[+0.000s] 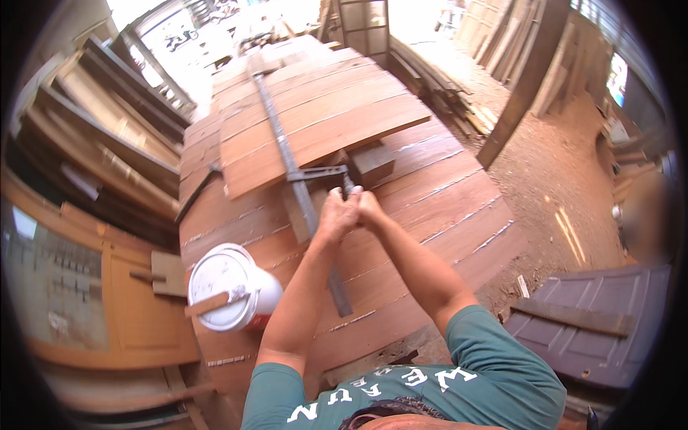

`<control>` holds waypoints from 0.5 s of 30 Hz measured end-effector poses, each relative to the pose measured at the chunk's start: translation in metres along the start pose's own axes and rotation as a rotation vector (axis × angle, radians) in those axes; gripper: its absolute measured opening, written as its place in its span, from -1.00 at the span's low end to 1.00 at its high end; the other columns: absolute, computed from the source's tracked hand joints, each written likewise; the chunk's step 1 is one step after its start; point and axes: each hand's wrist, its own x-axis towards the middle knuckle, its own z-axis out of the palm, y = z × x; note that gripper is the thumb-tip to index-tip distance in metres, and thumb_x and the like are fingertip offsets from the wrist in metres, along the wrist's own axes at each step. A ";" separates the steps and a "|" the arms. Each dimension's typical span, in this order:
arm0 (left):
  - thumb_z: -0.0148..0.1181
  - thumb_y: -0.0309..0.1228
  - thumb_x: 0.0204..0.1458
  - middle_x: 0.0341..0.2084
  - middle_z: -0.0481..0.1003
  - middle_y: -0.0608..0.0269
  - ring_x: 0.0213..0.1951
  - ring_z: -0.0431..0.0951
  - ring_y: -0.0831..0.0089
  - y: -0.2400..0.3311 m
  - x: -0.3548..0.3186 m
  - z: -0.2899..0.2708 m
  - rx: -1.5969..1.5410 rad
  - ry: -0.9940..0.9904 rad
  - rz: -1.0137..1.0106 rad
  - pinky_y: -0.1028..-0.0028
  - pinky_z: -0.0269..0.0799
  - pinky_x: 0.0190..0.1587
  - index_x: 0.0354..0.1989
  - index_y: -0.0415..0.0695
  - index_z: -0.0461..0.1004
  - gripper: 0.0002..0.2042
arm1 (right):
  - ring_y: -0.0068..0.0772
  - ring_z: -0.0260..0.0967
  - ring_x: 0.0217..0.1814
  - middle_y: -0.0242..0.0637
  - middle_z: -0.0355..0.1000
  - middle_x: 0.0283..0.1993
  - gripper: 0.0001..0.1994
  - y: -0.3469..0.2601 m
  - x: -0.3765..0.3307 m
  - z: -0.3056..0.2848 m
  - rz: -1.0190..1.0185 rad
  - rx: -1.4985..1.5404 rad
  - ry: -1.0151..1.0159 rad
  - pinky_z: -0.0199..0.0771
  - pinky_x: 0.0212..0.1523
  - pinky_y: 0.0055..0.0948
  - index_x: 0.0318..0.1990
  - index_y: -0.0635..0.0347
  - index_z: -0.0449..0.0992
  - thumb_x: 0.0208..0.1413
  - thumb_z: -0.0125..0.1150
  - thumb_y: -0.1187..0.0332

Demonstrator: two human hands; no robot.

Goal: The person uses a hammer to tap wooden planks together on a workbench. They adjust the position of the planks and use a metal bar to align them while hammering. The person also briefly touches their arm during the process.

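Observation:
A long grey metal bar clamp (284, 147) lies along a stack of reddish wooden boards (430, 208). Its screw handle (347, 180) sticks out at the near end, beside a small wooden block (372, 162). My left hand (337, 213) and my right hand (367, 208) are pressed together around that handle, both fists closed on it. Glue lines show pale between the lower boards. The bar continues under my forearms toward the near edge (340, 290).
A white plastic bucket (228, 287) with a wooden stick across its lid lies on the boards at my left. Stacked planks (107, 136) line the left side. A dark panelled door (595, 322) lies on the dirt floor at the right, near a leaning post (527, 79).

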 end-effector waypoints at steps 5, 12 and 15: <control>0.21 0.14 0.12 -0.08 0.60 -0.24 0.07 0.59 0.06 -0.019 0.084 0.016 0.165 -0.151 -0.249 0.20 0.45 0.10 -0.09 -0.46 0.60 -0.30 | -0.50 0.37 -0.62 -0.34 0.41 -0.60 -0.67 -0.010 0.000 0.003 0.127 -0.219 -0.045 0.21 -0.70 -0.38 -0.38 0.32 0.53 0.07 0.33 0.16; 0.37 -0.25 0.10 -0.29 0.65 0.10 -0.25 0.62 0.33 -0.072 0.141 0.040 -0.329 -0.329 -0.478 0.21 0.52 -0.19 -0.25 -0.33 0.66 -0.69 | -0.48 0.38 -0.62 -0.32 0.42 -0.47 -0.74 0.009 0.001 0.021 0.011 0.208 -0.051 0.25 -0.70 -0.35 -0.22 0.26 0.42 0.03 0.33 0.32; 0.33 -0.35 0.06 -0.30 0.66 0.06 -0.26 0.64 0.29 -0.037 0.129 0.066 -0.212 -0.353 -0.418 0.24 0.52 -0.19 -0.27 -0.34 0.67 -0.76 | -0.49 0.20 -0.77 -0.37 0.30 -0.65 -0.86 0.005 0.001 -0.013 0.118 0.082 0.016 -0.06 -0.79 -0.42 -0.50 0.11 0.37 0.01 0.23 0.44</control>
